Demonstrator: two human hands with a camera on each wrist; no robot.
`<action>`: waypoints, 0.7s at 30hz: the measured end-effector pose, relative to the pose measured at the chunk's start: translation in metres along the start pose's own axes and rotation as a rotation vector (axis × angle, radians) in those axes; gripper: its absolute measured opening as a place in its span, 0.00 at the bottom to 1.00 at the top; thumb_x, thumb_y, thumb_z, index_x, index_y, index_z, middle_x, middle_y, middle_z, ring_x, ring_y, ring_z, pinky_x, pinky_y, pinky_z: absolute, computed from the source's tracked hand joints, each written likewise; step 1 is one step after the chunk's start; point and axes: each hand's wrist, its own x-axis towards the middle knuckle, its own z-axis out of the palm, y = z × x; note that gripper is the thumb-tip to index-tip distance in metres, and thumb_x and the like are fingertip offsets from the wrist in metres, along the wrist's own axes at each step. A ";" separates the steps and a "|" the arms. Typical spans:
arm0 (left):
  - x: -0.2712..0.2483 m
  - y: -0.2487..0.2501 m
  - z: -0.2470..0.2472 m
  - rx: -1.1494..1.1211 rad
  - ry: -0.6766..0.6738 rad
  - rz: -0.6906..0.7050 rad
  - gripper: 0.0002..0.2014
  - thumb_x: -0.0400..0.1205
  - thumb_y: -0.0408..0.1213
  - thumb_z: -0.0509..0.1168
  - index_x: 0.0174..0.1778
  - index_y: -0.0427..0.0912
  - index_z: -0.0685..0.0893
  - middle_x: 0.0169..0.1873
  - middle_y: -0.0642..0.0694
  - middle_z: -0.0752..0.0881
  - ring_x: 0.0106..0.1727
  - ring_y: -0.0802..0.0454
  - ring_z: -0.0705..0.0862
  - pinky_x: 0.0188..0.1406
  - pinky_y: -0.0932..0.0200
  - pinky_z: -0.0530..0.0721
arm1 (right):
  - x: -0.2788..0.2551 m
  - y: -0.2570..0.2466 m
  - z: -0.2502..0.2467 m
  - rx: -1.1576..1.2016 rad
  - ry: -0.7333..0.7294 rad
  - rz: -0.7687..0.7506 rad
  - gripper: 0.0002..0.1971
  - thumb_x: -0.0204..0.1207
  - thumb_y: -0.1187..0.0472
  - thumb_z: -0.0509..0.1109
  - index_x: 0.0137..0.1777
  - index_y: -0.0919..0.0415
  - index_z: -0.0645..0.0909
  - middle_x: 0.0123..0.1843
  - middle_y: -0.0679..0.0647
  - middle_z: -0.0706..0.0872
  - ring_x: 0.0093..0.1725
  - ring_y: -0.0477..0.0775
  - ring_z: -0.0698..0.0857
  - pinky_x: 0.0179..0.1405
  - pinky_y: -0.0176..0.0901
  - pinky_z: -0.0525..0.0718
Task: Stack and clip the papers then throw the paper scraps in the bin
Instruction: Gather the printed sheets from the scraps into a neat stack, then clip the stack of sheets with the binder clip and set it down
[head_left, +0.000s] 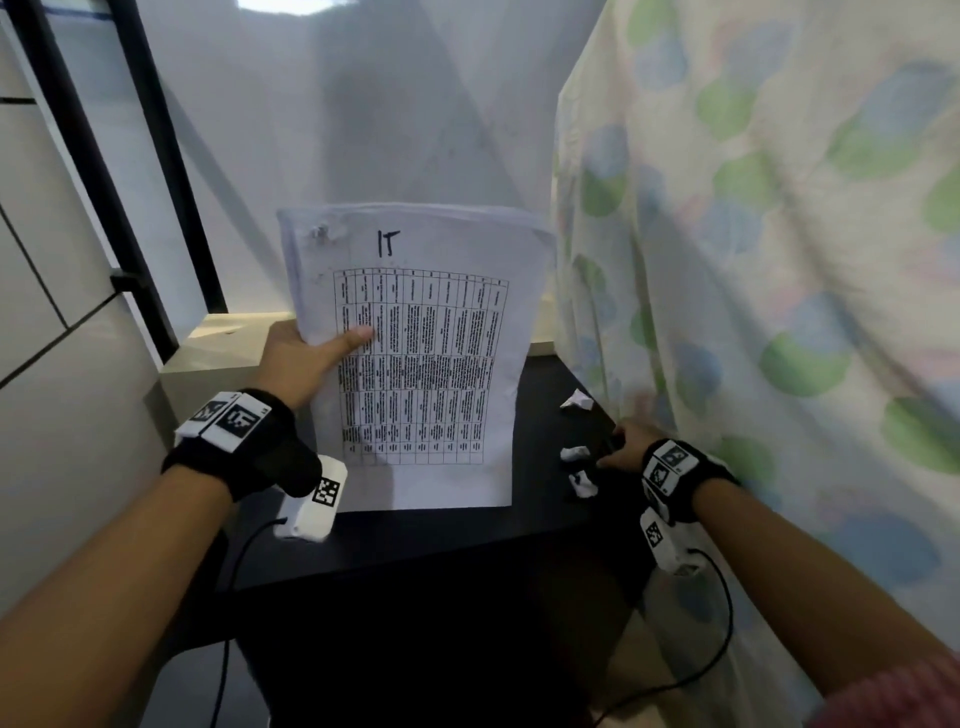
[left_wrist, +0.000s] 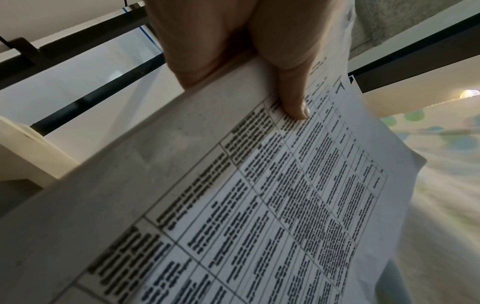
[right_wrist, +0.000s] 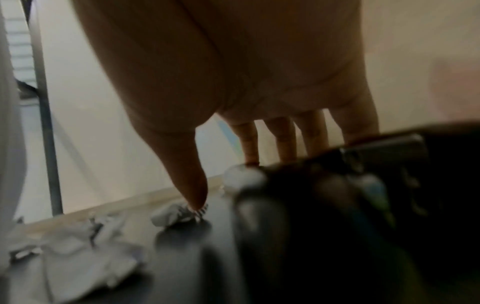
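A stack of printed papers (head_left: 421, 364) with a table and "IT" written on top stands upright on its lower edge on the black table (head_left: 441, 540). My left hand (head_left: 311, 353) grips its left edge, thumb on the front sheet; the left wrist view shows the same papers (left_wrist: 259, 205) pinched by that hand (left_wrist: 233, 41). My right hand (head_left: 626, 444) reaches down at the table's right edge, fingers fairly straight, onto a small black object (head_left: 609, 446), blurred in the right wrist view (right_wrist: 363, 195). Three crumpled paper scraps (head_left: 576, 400) (head_left: 574, 453) (head_left: 583, 482) lie beside it.
A patterned curtain (head_left: 753, 260) hangs against the table's right side, just behind my right hand. A pale window sill (head_left: 228, 338) and a black window frame (head_left: 156, 156) stand behind the table at the left. No bin is in view.
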 end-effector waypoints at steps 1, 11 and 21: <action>0.001 -0.001 -0.001 0.003 0.000 0.000 0.08 0.74 0.39 0.74 0.36 0.54 0.80 0.34 0.60 0.84 0.31 0.74 0.85 0.42 0.68 0.80 | 0.002 0.001 0.002 -0.018 0.006 0.004 0.28 0.66 0.54 0.79 0.63 0.66 0.77 0.62 0.62 0.83 0.61 0.61 0.83 0.52 0.44 0.79; 0.001 0.000 -0.002 -0.046 0.004 0.004 0.14 0.74 0.34 0.73 0.54 0.36 0.86 0.48 0.42 0.87 0.42 0.60 0.84 0.60 0.55 0.81 | 0.001 -0.009 -0.009 0.250 0.071 0.060 0.25 0.73 0.58 0.73 0.66 0.70 0.76 0.63 0.66 0.83 0.62 0.64 0.82 0.51 0.43 0.76; -0.003 0.005 -0.007 -0.004 -0.037 -0.035 0.05 0.74 0.40 0.73 0.40 0.46 0.83 0.35 0.53 0.84 0.40 0.57 0.83 0.36 0.70 0.78 | -0.085 -0.105 -0.078 1.124 0.037 -0.346 0.10 0.74 0.64 0.71 0.51 0.72 0.83 0.27 0.57 0.84 0.24 0.53 0.83 0.24 0.38 0.83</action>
